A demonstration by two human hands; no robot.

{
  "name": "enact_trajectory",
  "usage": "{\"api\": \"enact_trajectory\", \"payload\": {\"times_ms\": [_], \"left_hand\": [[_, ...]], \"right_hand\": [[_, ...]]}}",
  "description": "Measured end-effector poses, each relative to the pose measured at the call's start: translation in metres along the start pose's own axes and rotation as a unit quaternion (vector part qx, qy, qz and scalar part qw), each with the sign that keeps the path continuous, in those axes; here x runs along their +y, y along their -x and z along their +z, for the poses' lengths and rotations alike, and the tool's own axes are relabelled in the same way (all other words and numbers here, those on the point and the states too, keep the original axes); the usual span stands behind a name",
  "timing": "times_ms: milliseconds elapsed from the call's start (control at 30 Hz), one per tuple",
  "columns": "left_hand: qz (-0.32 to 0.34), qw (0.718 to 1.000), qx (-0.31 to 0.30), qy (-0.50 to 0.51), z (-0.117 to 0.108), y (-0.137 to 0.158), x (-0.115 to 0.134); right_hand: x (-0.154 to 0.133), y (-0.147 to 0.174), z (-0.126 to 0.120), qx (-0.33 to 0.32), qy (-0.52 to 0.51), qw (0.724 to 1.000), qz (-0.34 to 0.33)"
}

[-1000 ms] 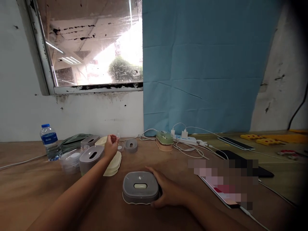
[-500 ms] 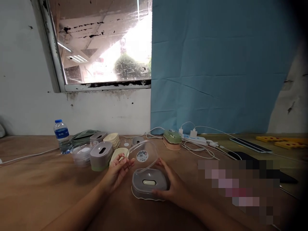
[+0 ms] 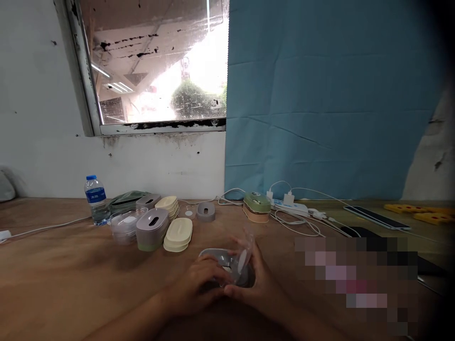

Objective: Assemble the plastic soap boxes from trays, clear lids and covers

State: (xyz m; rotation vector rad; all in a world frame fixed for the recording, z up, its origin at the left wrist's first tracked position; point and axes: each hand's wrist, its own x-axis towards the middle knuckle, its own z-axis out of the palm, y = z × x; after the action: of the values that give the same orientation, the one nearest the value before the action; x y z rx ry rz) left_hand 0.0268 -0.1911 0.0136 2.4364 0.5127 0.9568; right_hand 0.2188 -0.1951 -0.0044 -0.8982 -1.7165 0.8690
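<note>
In front of me a grey oval box (image 3: 216, 255) with a slot in its top rests on the table, partly covered by my hands. My left hand (image 3: 201, 282) is closed over its near left side, fingers on the top and thumb toward the front. A clear plastic lid (image 3: 246, 255) with a round label stands steeply tilted above the box's right half. Fingers and thumb of my right hand (image 3: 261, 279) hold this lid from the right. Its lower edge is hidden near my left fingertips.
Cream lids (image 3: 178, 233), grey boxes (image 3: 152, 226) and clear lids (image 3: 123, 225) stand left, beside a water bottle (image 3: 96, 201). Behind are a small grey box (image 3: 205, 211) and a green-topped box (image 3: 256, 203). Cables run to a power strip (image 3: 289, 207); a phone (image 3: 377, 218) lies right.
The clear lid has swung from above the box's far side to a steep tilt at its right. My left hand has come down from the lid's left edge onto the grey box.
</note>
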Motion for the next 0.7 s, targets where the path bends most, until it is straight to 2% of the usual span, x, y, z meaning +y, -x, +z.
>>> {"api": "enact_trajectory", "payload": {"times_ms": [67,133,233,300,367,500,700], "left_hand": [[0.029,0.999,-0.024,-0.034,-0.001,0.0,0.004],[0.007,1.0,-0.009,-0.02,-0.005,0.001,0.004],[-0.031,0.996,0.075,0.042,-0.012,0.005,-0.007],[-0.021,0.986,0.136,0.099,-0.015,0.007,-0.018],[-0.018,0.973,0.167,0.159,-0.017,0.007,-0.028],[-0.062,0.961,0.162,0.216,-0.015,0.007,-0.039],[-0.091,0.965,0.163,0.184,-0.017,0.008,-0.038]], "right_hand": [[-0.004,0.001,0.001,-0.003,0.032,0.999,0.001],[-0.009,0.0,-0.002,0.004,0.082,0.997,-0.013],[-0.012,-0.006,-0.01,-0.005,0.17,0.984,-0.047],[-0.01,-0.01,-0.017,-0.026,0.224,0.972,-0.064],[-0.006,-0.014,-0.023,-0.042,0.271,0.958,-0.084],[-0.002,-0.017,-0.028,-0.062,0.315,0.938,-0.13],[-0.005,-0.014,-0.027,-0.038,0.278,0.95,-0.137]]}}
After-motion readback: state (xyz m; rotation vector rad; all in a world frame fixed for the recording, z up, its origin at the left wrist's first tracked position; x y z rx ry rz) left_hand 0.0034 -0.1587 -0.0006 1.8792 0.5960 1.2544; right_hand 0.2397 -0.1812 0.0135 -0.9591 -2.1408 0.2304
